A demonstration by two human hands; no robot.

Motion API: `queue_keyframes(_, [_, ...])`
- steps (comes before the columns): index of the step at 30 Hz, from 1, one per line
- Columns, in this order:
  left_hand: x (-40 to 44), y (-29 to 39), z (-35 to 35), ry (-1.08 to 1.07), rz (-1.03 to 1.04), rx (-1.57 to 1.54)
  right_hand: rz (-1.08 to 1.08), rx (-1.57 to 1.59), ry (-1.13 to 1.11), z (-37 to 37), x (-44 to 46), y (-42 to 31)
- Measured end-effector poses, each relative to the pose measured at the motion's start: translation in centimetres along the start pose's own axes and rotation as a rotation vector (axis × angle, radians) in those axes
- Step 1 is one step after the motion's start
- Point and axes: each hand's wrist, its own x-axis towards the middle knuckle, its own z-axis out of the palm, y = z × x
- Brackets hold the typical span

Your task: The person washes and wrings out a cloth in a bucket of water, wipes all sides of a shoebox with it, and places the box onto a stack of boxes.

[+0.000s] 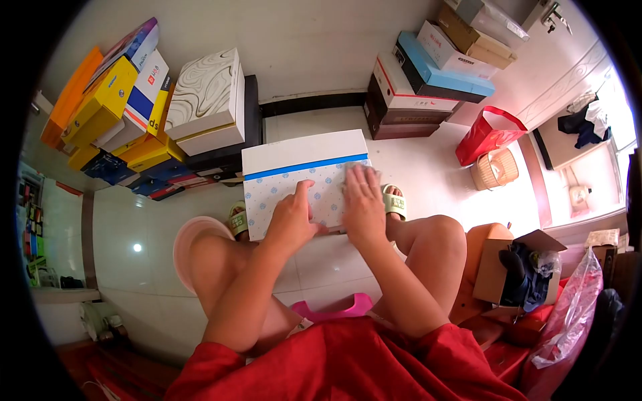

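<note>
A white box point(328, 190) with a blue stripe and small blue prints stands on the floor between my feet. My left hand point(292, 217) is at its lower middle, index finger pointing up and thumb spread to the right, with nothing seen in it. Against the box's right side lies my right hand point(362, 197), slightly blurred. Its fingers stretch over a greyish cloth-like thing point(361, 167) that is mostly hidden under them.
Stacked shoe boxes point(114, 100) stand at the left, with more boxes point(418, 80) at the right back. A red bag point(488, 130) and a wicker basket point(495, 168) are on the right. A pink bin point(184, 250) is beside my left leg, an open carton point(491, 271) at lower right.
</note>
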Motion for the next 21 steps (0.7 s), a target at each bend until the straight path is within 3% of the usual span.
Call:
queue_keyframes(1, [0.0,0.0,0.0,0.001,-0.002,0.003,-0.111,-0.031,-0.031,-0.1,0.1,-0.6])
queue_keyframes(3, [0.0,-0.4,0.3,0.001,-0.005,0.007,-0.178,0.218,-0.042,-0.2,-0.7,-2.4])
queue_keyframes(5, [0.2,-1.1,0.9,0.059,0.014,-0.005,-0.190,0.229,-0.061,-0.6,-0.7,-3.2])
queue_keyframes(9, [0.0,-0.2,0.2,0.025,-0.007,-0.022,-0.118,0.301,-0.101,-0.8,-0.2,-2.5])
queue_keyframes(13, [0.0,0.5,-0.3,-0.027,-0.050,-0.008,-0.042,0.110,-0.011,0.1,0.8,1.4])
queue_keyframes(18, [0.1,0.5,-0.5,-0.031,-0.069,-0.038,0.447,0.347,-0.059,-3.3,1.4,5.3])
queue_keyframes(19, [0.1,0.5,-0.5,-0.032,-0.048,-0.033,0.437,0.349,-0.061,-4.0,1.6,5.2])
queue_keyframes(21, [-0.1,0.4,-0.7,-0.028,-0.037,-0.023,0.618,0.817,-0.025,-4.7,1.7,4.7])
